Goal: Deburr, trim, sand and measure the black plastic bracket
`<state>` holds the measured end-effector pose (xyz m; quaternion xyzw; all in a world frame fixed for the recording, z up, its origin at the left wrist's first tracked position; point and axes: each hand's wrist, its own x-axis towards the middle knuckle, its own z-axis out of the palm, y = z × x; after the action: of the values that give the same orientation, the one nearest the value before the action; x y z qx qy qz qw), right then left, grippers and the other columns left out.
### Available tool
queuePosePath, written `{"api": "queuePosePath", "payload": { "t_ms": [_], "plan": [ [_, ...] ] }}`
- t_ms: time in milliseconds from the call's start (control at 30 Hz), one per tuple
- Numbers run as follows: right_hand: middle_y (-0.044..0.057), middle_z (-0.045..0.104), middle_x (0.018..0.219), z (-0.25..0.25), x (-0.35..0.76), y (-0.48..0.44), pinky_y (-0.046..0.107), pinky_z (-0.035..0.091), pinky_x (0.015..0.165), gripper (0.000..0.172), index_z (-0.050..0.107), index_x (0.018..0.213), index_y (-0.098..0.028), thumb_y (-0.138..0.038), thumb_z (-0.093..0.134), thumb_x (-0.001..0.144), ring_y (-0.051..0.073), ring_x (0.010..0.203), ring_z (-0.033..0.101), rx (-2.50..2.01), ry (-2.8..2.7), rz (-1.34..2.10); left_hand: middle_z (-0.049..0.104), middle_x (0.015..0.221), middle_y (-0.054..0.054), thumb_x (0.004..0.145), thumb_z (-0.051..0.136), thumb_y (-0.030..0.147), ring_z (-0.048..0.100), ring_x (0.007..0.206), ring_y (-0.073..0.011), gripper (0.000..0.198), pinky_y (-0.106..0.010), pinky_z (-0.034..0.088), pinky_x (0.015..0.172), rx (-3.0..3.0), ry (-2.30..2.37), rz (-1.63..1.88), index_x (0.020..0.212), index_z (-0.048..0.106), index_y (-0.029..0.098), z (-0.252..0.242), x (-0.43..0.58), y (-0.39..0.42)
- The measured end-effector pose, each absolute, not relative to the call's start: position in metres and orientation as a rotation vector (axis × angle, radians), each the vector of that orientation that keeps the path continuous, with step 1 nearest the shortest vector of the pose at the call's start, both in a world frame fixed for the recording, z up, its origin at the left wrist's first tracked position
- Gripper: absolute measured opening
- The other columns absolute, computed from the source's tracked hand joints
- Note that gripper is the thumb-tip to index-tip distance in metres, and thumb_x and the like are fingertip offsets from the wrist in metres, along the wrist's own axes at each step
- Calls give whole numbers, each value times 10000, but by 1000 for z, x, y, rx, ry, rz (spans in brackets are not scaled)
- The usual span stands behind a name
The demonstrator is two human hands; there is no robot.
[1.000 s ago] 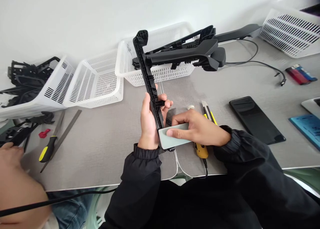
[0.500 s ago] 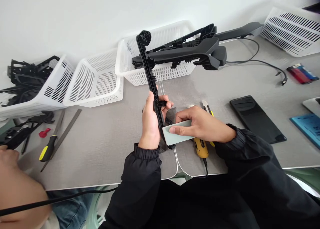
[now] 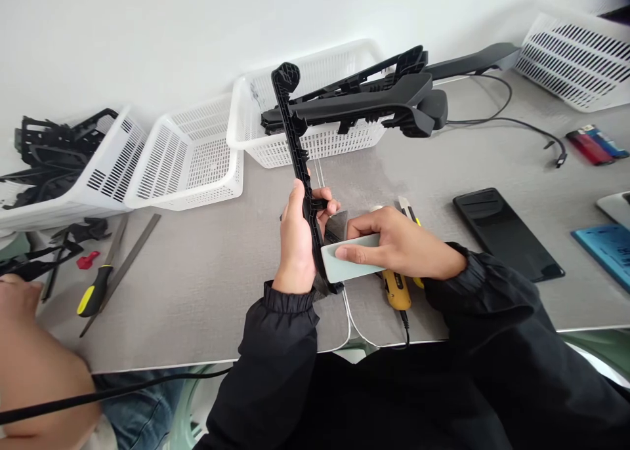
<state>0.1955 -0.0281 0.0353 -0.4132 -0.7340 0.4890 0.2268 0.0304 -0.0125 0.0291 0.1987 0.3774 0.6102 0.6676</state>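
Observation:
A long black plastic part (image 3: 296, 145) stands nearly upright in front of me, its ribbed side showing. My left hand (image 3: 299, 240) is wrapped round its lower half, thumb on the left and fingertips on the right. My right hand (image 3: 388, 243) pinches a flat pale green block (image 3: 352, 260), thumb on top. The left end of the block touches or overlaps the lower end of the black part. Beneath the hands lies a dark grey piece (image 3: 337, 225), mostly covered. A yellow corded tool (image 3: 396, 291) and a cutter knife (image 3: 408, 208) lie beside my right hand, partly hidden.
Black parts (image 3: 364, 105) lie across a white basket (image 3: 260, 148); another white basket (image 3: 189, 194) stands left of it. A screwdriver (image 3: 96, 292) and a file (image 3: 123, 269) lie at left, near another person's hand (image 3: 17, 299). A black phone (image 3: 506, 233) lies at right.
The black part and both my hands have shifted very slightly right. At the far left, the other person's hand and the dark part beside it have moved a little.

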Motion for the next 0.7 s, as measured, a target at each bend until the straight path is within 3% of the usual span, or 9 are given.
{"api": "queuePosePath", "payload": {
  "t_ms": [100,267,367,700],
  "plan": [
    [-38,477,630,34,195,-28,298,288,570,554,530,671,-214,-658,694,957,118,591,409,-1093,-2044,1373,670,779,16,1061,664,445,621,615,-105,242,-233,539,701,457,848,1371,1145,734,228,29,31,-13],
    [-55,433,594,33,197,-27,301,268,572,546,522,654,-214,-624,713,960,107,566,348,-1165,-2061,1321,673,780,18,1059,663,475,622,616,-106,267,-242,555,745,470,889,1367,1141,742,234,29,31,-12],
    [-42,473,629,33,196,-27,298,285,580,533,544,680,-211,-633,713,960,118,596,397,-1114,-2065,1371,674,778,17,1049,676,476,625,619,-108,268,-243,562,751,462,879,1361,1130,736,227,28,31,-12],
    [-33,488,632,38,205,-23,304,289,564,552,570,665,-212,-658,719,953,126,597,406,-1132,-1982,1472,628,769,13,1129,494,453,556,574,-98,344,-264,588,818,308,784,1339,1151,746,220,42,29,-11]
  ]
}}
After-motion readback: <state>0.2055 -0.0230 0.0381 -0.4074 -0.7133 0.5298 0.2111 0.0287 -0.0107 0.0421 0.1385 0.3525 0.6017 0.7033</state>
